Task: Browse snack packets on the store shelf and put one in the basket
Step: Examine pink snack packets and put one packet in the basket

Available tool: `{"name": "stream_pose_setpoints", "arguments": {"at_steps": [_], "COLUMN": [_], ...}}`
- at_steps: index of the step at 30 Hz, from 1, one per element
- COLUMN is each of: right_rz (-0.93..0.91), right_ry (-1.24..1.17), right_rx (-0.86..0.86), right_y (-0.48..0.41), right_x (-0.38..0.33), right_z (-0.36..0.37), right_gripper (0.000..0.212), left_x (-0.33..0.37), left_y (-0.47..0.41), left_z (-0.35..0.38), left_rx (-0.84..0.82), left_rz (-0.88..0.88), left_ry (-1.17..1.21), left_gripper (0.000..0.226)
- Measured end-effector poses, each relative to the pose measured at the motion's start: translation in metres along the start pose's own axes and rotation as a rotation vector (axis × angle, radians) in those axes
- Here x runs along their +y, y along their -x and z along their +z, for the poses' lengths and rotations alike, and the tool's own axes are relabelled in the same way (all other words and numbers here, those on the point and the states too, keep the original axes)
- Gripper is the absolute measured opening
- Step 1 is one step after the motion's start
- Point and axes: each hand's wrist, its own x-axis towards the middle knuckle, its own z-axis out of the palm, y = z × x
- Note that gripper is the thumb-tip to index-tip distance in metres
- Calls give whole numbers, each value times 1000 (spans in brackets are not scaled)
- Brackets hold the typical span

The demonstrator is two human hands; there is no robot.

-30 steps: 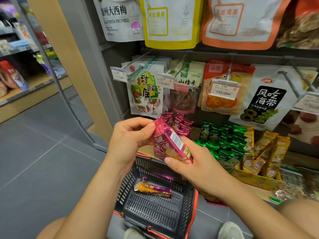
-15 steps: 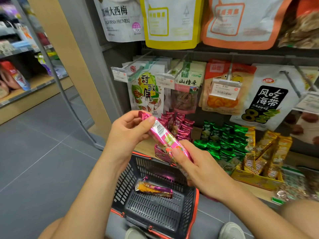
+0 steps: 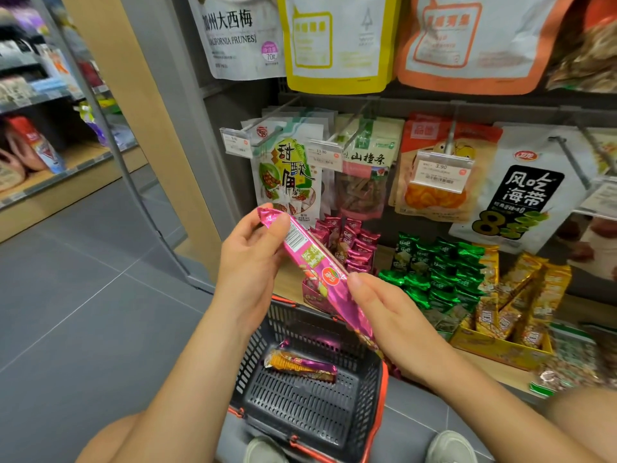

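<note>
I hold a long pink snack packet point(image 3: 310, 255) slantwise in front of the shelf, its barcode side facing me. My left hand point(image 3: 248, 262) pinches its upper end with thumb and fingers. My right hand point(image 3: 384, 315) grips its lower end. Below both hands a dark grey basket point(image 3: 360, 419) with an orange rim sits on the floor, and one orange-and-purple snack packet point(image 3: 300, 364) lies in it.
A display box of pink packets point(image 3: 347, 248), green packets point(image 3: 440, 272) and yellow packets point(image 3: 521, 302) stand on the low shelf. Large snack bags point(image 3: 287, 172) hang on pegs above. Grey floor point(image 3: 83, 295) opens to the left. My shoes point(image 3: 447, 446) flank the basket.
The pink packet has been raised and turned lengthwise, so its barcode side now faces me. My left hand moved up to its top end; my right hand slid toward the bottom.
</note>
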Motion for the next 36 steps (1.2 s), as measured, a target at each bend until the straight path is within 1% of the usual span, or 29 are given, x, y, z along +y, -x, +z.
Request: {"name": "stream_pose_setpoints", "arguments": {"at_steps": [2,4,6,9,12,15,17,19,21,22,24,27,31,33,36], "right_rz": [-9,1,-2,-3,36,48,34,2,-18,-26,-26,-26,-30,-40,-26], "right_ry": [-31,-60,-53,5,12,-30,-52,-104,-154,-167,-199,-267,-420,-502,-601], "right_rx": [11,32,57,139,229,212,163,144,126,120,159,271,418,441,453], "right_y": [0,-1,-3,-6,-9,-11,-14,-17,-18,-17,-14,-13,-12,-10,-9], "right_x": [-1,-1,2,13,24,23,14,1,-8,-11,-12,-12,-12,-12,-13], "right_z": [0,0,1,1,1,-1,-8,-18,-26,-27,-29,-34,-50,-57,-63], "right_gripper": [57,58,56,48,50,52,54,46,35,34,33,36,31,27,22], "left_x": [-3,-7,-13,-20,-21,-18,-15,-16,-22,-25,-29,-29,-28,-27,-23], "left_y": [1,6,9,12,13,11,10,13,20,23,26,25,23,20,18], "left_z": [4,12,18,20,18,16,14,14,17,19,23,24,17,12,5], "left_rx": [-15,-68,-126,-227,-279,-272,-299,-371,-460,-494,-513,-496,-600,-640,-636], "left_rz": [-24,-88,-148,-201,-222,-182,-118,-67,-85,-96,-100,-111,-126,-147,-138], "left_ry": [-19,-24,-38,-77,-140,-210,-344,-523,-633,-662,-676,-693,-823,-838,-884], "left_gripper": [43,48,47,44,46,43,34,25,23,24,26,29,20,22,29]}}
